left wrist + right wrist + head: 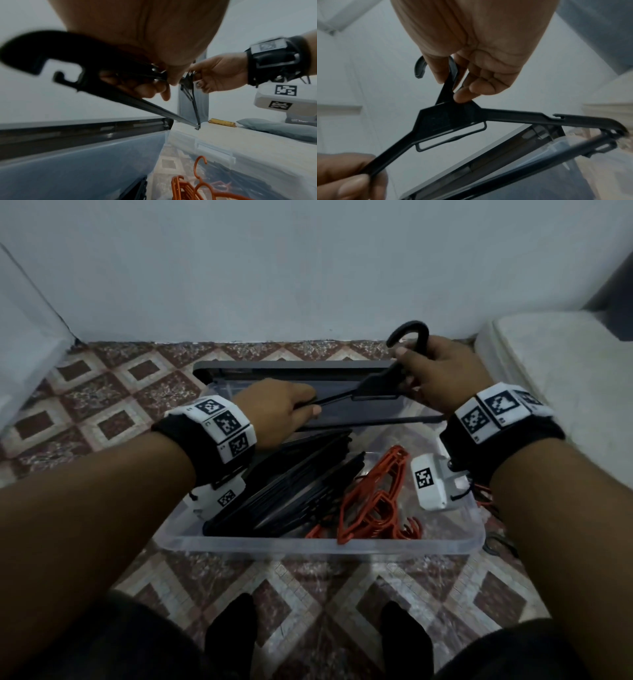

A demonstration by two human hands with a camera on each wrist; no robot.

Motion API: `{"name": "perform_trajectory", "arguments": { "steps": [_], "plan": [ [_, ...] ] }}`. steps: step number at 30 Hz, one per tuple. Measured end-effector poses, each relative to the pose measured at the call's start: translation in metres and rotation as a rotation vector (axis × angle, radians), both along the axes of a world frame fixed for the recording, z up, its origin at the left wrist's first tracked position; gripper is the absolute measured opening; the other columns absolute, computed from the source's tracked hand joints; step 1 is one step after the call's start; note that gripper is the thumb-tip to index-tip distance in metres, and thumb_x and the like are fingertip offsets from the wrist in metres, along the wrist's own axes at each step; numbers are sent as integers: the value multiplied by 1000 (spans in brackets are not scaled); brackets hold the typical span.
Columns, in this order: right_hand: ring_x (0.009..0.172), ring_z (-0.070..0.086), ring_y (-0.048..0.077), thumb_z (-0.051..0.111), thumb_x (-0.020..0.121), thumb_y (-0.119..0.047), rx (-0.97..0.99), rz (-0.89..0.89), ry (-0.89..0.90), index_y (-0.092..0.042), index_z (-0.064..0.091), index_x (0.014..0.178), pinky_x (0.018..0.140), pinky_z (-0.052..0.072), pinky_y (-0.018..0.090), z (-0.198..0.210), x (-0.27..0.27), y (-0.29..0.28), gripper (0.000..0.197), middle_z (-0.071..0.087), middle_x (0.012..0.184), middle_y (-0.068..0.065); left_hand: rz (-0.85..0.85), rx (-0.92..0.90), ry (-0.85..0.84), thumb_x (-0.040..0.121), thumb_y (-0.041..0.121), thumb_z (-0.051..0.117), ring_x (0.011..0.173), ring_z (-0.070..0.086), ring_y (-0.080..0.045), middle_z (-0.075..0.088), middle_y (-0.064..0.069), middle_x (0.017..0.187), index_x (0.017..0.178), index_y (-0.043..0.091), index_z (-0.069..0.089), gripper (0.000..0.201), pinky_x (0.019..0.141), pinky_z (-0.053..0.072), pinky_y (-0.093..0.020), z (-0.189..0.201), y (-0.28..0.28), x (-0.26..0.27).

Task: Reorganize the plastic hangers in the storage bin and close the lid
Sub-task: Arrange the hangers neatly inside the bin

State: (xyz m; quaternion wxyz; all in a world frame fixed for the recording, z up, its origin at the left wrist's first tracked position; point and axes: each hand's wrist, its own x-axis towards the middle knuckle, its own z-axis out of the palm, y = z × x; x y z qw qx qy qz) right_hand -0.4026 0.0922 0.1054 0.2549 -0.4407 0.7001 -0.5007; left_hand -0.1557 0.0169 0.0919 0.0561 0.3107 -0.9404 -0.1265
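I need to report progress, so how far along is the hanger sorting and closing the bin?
Done: a stack of black hangers lies in the clear storage bin beside orange hangers. In hand: the left hand and right hand hold one black hanger above the bin. Left: placing it, then closing the dark lid, still off behind the bin.

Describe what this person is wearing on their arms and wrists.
Both forearms are bare, with no sleeves. Each wrist carries a black strap topped by white blocks printed with black square codes. A small white camera box, also bearing a code, hangs under each wrist, tied with thin black cords.
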Motion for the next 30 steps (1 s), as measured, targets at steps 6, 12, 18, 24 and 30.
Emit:
{"name": "perform_trajectory", "arguments": {
  "steps": [6, 12, 18, 24, 30],
  "plan": [
    [62, 71, 18, 63, 87, -24, -51, 50, 220, -15, 70, 87, 59, 59, 35, 5, -1, 7, 12, 74, 77, 4, 285, -307, 106, 90, 42, 55, 97, 51, -30, 54, -5, 97, 96, 19, 56, 24, 82, 44, -41, -28, -4, -9],
    [63, 70, 16, 63, 87, -32, 44, 9, 336, -19, 74, 90, 70, 59, 45, -1, -5, 5, 17, 71, 67, 3, -203, 162, -683, 92, 50, 49, 86, 63, -30, 67, -9, 88, 89, 10, 70, 46, 73, 48, -29, -90, 14, -58],
    [79, 69, 21, 60, 90, -36, 98, 44, 509, -20, 73, 96, 76, 56, 38, 0, -4, -2, 21, 73, 82, 2, -243, 203, -925, 62, 59, 71, 70, 68, -24, 70, -1, 78, 83, 19, 72, 45, 70, 60, -40, -167, 14, -107],
    [81, 69, 18, 59, 91, -31, 91, 6, 475, -21, 73, 102, 75, 56, 31, -4, -10, -6, 20, 71, 83, -2, -52, 331, -826, 74, 55, 67, 83, 67, -22, 66, 1, 84, 82, 22, 68, 34, 81, 57, -35, -194, 2, -109],
    [85, 69, 20, 59, 90, -31, 35, -64, 444, -21, 74, 105, 80, 56, 35, 7, -3, 1, 23, 74, 88, 2, 113, 261, -641, 98, 29, 52, 87, 62, -31, 67, -17, 100, 94, 1, 69, 32, 69, 42, -25, -127, -27, -63]
  ]
}}
